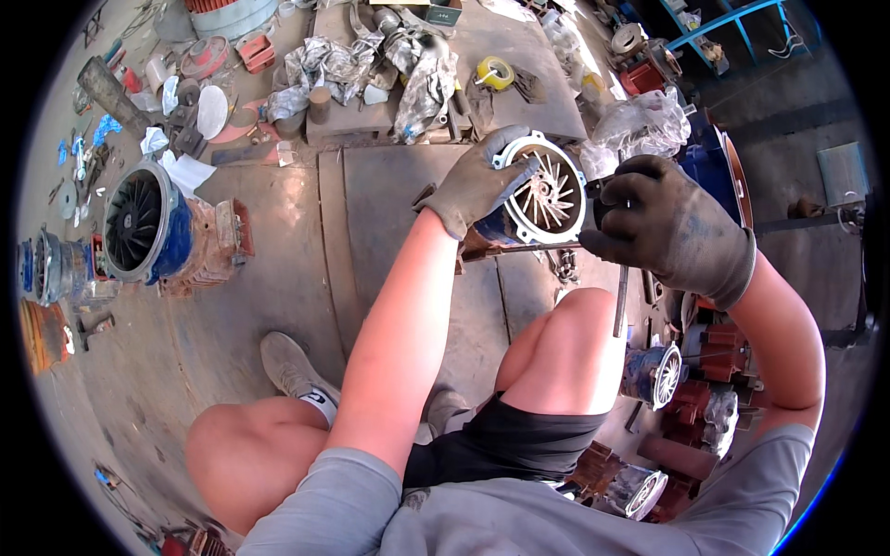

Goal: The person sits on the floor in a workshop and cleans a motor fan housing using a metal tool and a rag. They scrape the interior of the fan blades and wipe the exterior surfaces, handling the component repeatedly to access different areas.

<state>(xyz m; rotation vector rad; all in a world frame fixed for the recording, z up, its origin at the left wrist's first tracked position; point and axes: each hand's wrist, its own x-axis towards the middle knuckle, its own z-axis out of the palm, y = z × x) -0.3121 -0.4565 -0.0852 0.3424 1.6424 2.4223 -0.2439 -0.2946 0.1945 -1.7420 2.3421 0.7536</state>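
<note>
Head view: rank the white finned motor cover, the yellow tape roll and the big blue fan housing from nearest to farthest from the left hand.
From the left hand:
1. White finned motor cover: the hand grips its rim.
2. Yellow tape roll: up on the bench, beyond the hand.
3. Big blue fan housing: far left, on the floor.

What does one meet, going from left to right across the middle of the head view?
Blue motor with dark fan → left hand in a grey glove → white finned motor cover → right hand in a dark glove.
</note>
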